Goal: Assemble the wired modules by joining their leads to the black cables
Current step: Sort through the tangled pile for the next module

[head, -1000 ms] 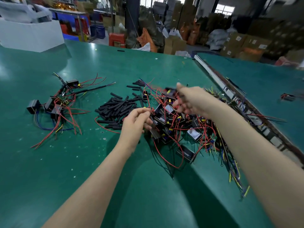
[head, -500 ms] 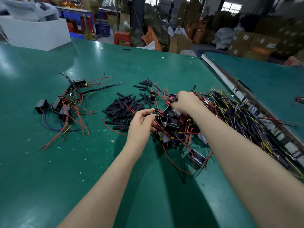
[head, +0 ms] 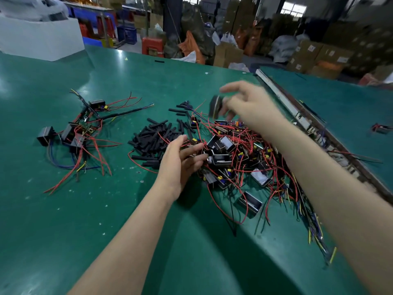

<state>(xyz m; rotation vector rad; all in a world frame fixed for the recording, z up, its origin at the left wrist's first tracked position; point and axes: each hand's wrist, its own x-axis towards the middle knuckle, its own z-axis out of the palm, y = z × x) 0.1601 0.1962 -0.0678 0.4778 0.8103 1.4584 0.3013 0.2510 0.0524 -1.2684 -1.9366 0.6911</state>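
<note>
right hand [head: 246,103] pinches a blurred black module [head: 215,106]; left hand [head: 180,162] open.

I see a dark green tabletop [head: 63,209], black modules [head: 221,160] tangled in red leads [head: 240,167], black sleeves [head: 153,135], and yellow-tipped black cables [head: 314,235].

Three heaps on the table [head: 63,220], hands above the right one

A small bundle of wired modules [head: 74,133] lies at the left, well apart from a heap of short tubes [head: 153,139] in the middle; just right of the tubes, touching them, sprawls the large tangle of modules and wires [head: 234,165]. The left hand [head: 180,160] sits at the seam between tubes and tangle. The right hand [head: 248,105] is raised behind the tangle, a module [head: 215,106] in its fingers. A rail [head: 297,116] runs along the table's right edge; a box [head: 40,37] stands at the far left.
</note>
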